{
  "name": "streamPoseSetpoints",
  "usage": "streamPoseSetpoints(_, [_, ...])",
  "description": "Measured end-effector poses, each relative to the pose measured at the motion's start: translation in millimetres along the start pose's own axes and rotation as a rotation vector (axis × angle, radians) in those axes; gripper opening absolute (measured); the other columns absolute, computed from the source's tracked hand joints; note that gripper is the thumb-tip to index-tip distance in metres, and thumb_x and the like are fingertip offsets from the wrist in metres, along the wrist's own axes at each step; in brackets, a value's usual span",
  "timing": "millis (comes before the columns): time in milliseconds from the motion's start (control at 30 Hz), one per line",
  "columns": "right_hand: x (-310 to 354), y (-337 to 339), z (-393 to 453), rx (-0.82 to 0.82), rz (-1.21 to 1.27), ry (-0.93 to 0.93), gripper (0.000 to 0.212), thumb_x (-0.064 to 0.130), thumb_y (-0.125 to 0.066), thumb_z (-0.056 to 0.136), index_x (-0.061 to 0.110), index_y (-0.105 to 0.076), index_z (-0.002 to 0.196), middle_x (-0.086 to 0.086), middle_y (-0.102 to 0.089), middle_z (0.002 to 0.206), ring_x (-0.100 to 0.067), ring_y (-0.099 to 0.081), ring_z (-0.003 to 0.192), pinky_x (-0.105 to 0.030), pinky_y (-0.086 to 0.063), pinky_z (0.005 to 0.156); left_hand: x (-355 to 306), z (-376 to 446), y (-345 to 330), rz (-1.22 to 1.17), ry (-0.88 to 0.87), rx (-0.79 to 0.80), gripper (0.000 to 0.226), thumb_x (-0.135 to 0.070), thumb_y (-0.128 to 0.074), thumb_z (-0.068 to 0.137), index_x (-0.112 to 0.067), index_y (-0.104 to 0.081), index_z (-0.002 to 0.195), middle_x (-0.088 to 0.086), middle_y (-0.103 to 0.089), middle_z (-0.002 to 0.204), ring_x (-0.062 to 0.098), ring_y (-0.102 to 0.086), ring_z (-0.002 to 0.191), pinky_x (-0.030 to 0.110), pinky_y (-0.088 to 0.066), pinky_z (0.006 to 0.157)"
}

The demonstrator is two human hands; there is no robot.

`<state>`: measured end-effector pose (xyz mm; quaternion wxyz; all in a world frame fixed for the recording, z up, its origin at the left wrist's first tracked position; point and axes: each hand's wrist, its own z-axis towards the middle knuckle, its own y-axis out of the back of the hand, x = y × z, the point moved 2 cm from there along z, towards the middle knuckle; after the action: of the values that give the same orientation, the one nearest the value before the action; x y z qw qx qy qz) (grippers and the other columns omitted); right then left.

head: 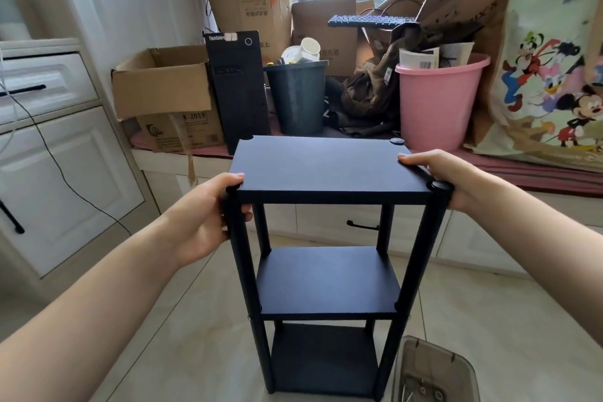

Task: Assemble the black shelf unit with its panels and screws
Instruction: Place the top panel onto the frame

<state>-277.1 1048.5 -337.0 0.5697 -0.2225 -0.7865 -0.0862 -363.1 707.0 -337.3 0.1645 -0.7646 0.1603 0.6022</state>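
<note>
Black shelf unit (326,258) stands upright on the floor, three panels fitted on four posts; assembly judged near complete, at the checking stage. Left hand (202,219) has its grip curled round the near-left post beneath the top panel (321,165); right hand (456,179) clasps the near-right corner. Corner cap (440,187) seated; next move likely needs testing firmness; clear tray (463,365) holds spare screws.
</note>
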Motion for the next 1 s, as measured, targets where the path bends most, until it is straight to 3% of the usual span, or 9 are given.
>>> streamPoseSetpoints(200, [-1, 0, 2, 0.033, 0.010, 0.036, 0.017, 0.018, -0.060, 0.095, 0.006, -0.066, 0.107, -0.002, -0.076, 0.078, -0.013, -0.072, 0.059, -0.023, -0.054, 0.046, 1, 2, 2, -0.012, 0.009, -0.013, 0.018, -0.033, -0.057, 0.096, -0.015, -0.061, 0.096, 0.002, -0.057, 0.066, 0.022, -0.054, 0.072, 0.037, -0.043, 0.080])
streamPoseSetpoints(300, [-2, 2, 3, 0.022, 0.001, 0.042, 0.019, 0.018, -0.062, 0.095, 0.007, -0.066, 0.110, -0.002, -0.076, 0.081, -0.014, -0.073, 0.062, -0.024, -0.055, 0.048, 1, 4, 4, -0.005, -0.018, -0.030, 0.015, -0.029, -0.059, 0.096, -0.015, -0.065, 0.099, 0.001, -0.066, 0.070, 0.022, -0.062, 0.073, 0.038, -0.049, 0.081])
streamPoseSetpoints(533, [-3, 6, 4, 0.027, -0.062, 0.036, 0.032, 0.022, -0.065, 0.092, 0.009, -0.066, 0.121, -0.005, -0.075, 0.105, -0.017, -0.074, 0.077, -0.028, -0.061, 0.062, -2, 9, 14, 0.050, 0.014, -0.020, 0.021, -0.021, -0.063, 0.093, -0.011, -0.067, 0.110, 0.006, -0.075, 0.089, 0.029, -0.076, 0.090, 0.043, -0.055, 0.082])
streamPoseSetpoints(667, [-3, 7, 0, 0.060, -0.077, 0.017, 0.029, 0.023, -0.063, 0.093, 0.008, -0.067, 0.118, -0.005, -0.076, 0.100, -0.017, -0.075, 0.073, -0.027, -0.060, 0.058, -8, 10, 20, 0.074, 0.089, 0.045, 0.038, -0.019, -0.068, 0.085, -0.008, -0.062, 0.121, 0.012, -0.075, 0.099, 0.036, -0.073, 0.100, 0.048, -0.054, 0.088])
streamPoseSetpoints(767, [-4, 8, -4, 0.079, -0.071, 0.004, 0.031, 0.022, -0.063, 0.092, 0.005, -0.067, 0.117, -0.007, -0.076, 0.102, -0.018, -0.075, 0.074, -0.027, -0.059, 0.056, -16, 12, 32, 0.124, 0.188, 0.204, 0.062, -0.017, -0.080, 0.071, -0.007, -0.057, 0.129, 0.017, -0.069, 0.117, 0.043, -0.067, 0.112, 0.053, -0.052, 0.094])
streamPoseSetpoints(833, [-5, 8, -4, 0.081, -0.056, 0.000, 0.033, 0.022, -0.064, 0.092, 0.005, -0.066, 0.119, -0.008, -0.075, 0.106, -0.019, -0.075, 0.076, -0.028, -0.059, 0.058, -23, 19, 37, 0.120, 0.210, 0.241, 0.072, -0.025, -0.087, 0.068, -0.009, -0.057, 0.131, 0.019, -0.066, 0.118, 0.043, -0.065, 0.114, 0.055, -0.053, 0.092])
streamPoseSetpoints(967, [-7, 7, -2, 0.072, -0.034, 0.002, 0.034, 0.022, -0.064, 0.092, 0.005, -0.066, 0.121, -0.007, -0.074, 0.107, -0.018, -0.074, 0.075, -0.027, -0.059, 0.058, -38, 49, 29, 0.150, 0.059, 0.048, 0.065, -0.060, -0.075, 0.074, -0.019, -0.065, 0.123, 0.004, -0.067, 0.126, 0.024, -0.072, 0.103, 0.043, -0.058, 0.087])
streamPoseSetpoints(1000, [-7, 7, -2, 0.068, -0.035, 0.002, 0.034, 0.022, -0.064, 0.091, 0.005, -0.066, 0.121, -0.007, -0.074, 0.106, -0.018, -0.074, 0.074, -0.027, -0.059, 0.058, -39, 56, 24, 0.151, 0.065, 0.020, 0.061, -0.063, -0.071, 0.078, -0.022, -0.065, 0.122, 0.003, -0.070, 0.122, 0.021, -0.074, 0.100, 0.038, -0.060, 0.080])
